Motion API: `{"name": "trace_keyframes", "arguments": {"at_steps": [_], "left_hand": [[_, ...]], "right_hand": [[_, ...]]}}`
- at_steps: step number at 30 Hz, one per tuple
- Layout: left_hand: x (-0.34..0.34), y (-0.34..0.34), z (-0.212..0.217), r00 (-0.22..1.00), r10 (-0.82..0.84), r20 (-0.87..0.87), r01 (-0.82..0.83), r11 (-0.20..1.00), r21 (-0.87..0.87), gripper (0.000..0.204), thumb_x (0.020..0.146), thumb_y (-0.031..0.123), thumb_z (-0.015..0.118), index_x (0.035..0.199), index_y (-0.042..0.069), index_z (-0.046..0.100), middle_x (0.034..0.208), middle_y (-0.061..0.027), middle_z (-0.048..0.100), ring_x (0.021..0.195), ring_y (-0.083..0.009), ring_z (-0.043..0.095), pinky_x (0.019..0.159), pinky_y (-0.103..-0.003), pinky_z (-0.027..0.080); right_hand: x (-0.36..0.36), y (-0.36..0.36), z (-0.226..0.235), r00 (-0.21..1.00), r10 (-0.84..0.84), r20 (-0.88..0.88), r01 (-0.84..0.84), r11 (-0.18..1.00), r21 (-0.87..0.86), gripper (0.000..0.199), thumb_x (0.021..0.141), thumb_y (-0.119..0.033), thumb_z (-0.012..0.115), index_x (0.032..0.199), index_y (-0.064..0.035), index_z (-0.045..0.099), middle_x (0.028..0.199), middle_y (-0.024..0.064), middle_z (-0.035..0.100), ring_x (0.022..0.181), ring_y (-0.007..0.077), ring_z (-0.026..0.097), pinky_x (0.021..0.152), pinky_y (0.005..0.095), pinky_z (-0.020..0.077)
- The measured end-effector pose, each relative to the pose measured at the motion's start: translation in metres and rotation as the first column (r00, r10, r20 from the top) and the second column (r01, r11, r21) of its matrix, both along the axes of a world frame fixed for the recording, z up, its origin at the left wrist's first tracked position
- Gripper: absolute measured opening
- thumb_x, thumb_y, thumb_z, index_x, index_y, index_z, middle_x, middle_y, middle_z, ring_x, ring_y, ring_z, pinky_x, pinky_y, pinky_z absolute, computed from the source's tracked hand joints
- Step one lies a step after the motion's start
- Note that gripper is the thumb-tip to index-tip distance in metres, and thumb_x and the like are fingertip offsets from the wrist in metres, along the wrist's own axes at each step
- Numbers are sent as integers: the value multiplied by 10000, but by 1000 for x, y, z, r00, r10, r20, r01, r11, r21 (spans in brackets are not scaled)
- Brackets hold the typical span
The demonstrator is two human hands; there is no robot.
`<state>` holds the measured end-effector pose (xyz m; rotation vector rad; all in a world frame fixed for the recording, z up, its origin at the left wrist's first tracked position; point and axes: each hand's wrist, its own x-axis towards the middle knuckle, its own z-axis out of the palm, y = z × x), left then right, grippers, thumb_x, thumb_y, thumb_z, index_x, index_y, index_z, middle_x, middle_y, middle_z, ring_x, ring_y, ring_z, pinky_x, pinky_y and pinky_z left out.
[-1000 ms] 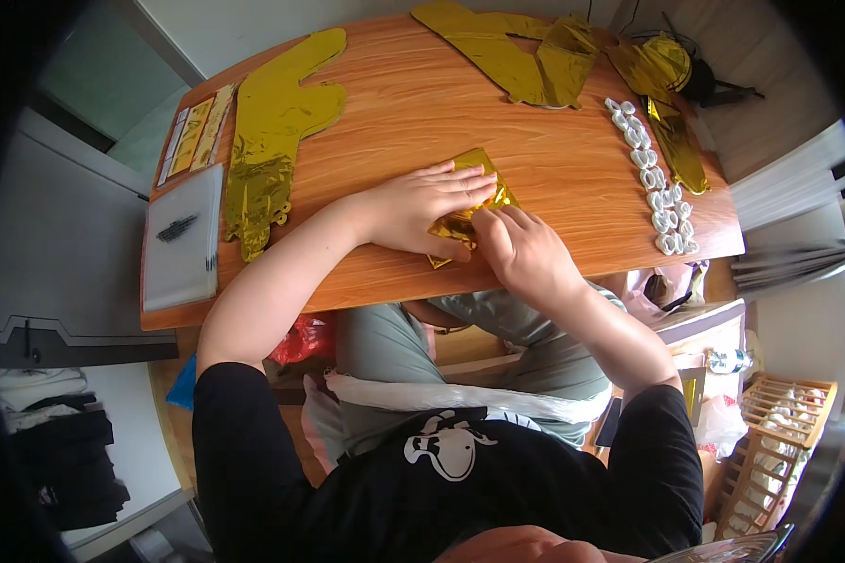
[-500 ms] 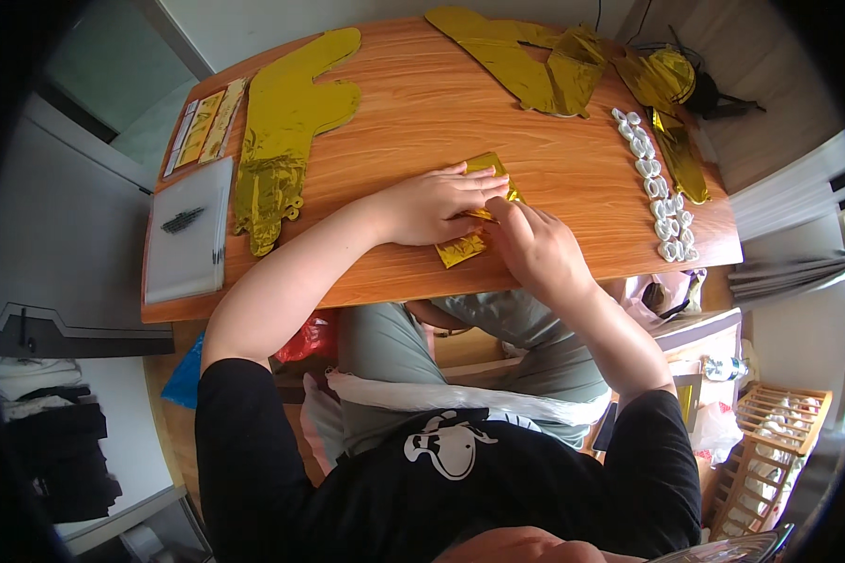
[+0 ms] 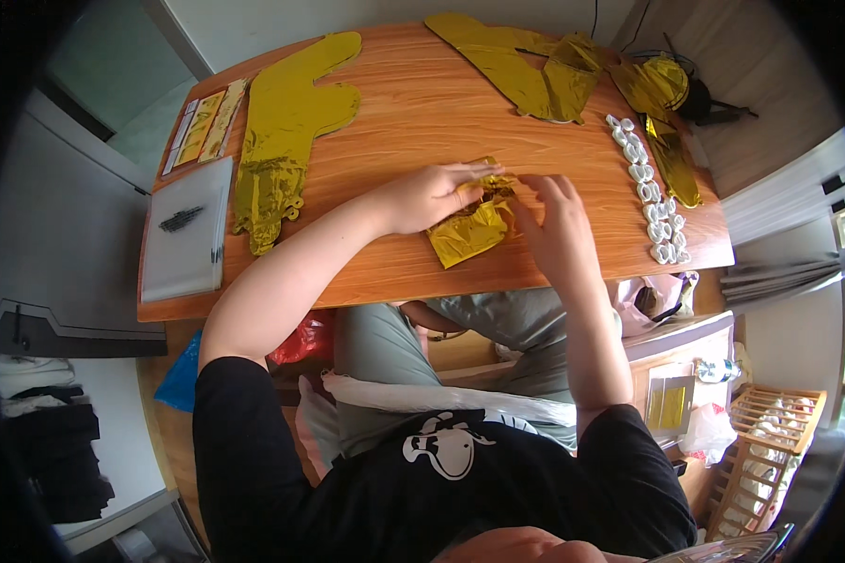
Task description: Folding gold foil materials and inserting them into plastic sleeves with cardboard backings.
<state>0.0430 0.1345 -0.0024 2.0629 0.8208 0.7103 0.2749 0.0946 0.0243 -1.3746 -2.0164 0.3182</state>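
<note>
Both hands have slid lower on the folded gold foil piece (image 3: 472, 228), which now lies flatter on the wooden table (image 3: 413, 103).

Left hand (image 3: 429, 195) lies flat with fingers pressing the foil's upper edge; right hand (image 3: 559, 225) rests open-fingered against its right side, neither clenched. Far left of the hands sits a white tray (image 3: 186, 230) with dark marks inside, then a long gold foil sheet (image 3: 286, 127); beyond the right hand runs a row of white pieces (image 3: 650, 190).
</note>
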Motion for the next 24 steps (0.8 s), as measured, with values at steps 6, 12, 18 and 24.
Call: {"name": "trace_keyframes", "arguments": {"at_steps": [6,12,18,24], "left_hand": [[-18,13,-13,990,141,15,-128,932,-339,563,1088,489,448,935,-10,659,719,33,570,699,-73,469,670,-301,439],[-16,13,-12,978,155,138,-93,921,-377,551,1096,466,442,1007,-31,661,846,24,627,788,-63,510,732,-276,463],[-12,5,-3,903,232,362,-33,877,-480,495,1111,424,415,1176,-16,630,1062,-6,657,941,-60,547,858,-257,472],[-22,10,-10,968,117,221,3,878,-478,479,1120,395,394,1336,-4,546,1196,-22,631,1083,-83,549,979,-269,445]], "right_hand": [[-16,7,-6,998,-28,-60,20,992,-128,421,858,-84,739,1262,-5,647,1110,176,663,970,304,678,860,373,541],[-16,17,-6,998,15,-55,-30,957,-288,427,865,-44,675,1291,-18,660,1079,175,657,944,325,661,848,380,522],[-23,14,-9,992,107,70,-93,979,-182,484,889,-25,536,1340,-140,667,998,163,620,991,348,628,881,399,508],[-30,11,-12,958,100,270,-83,994,-75,491,893,-55,537,1337,-211,678,1025,140,610,1051,330,616,883,439,518]]}}
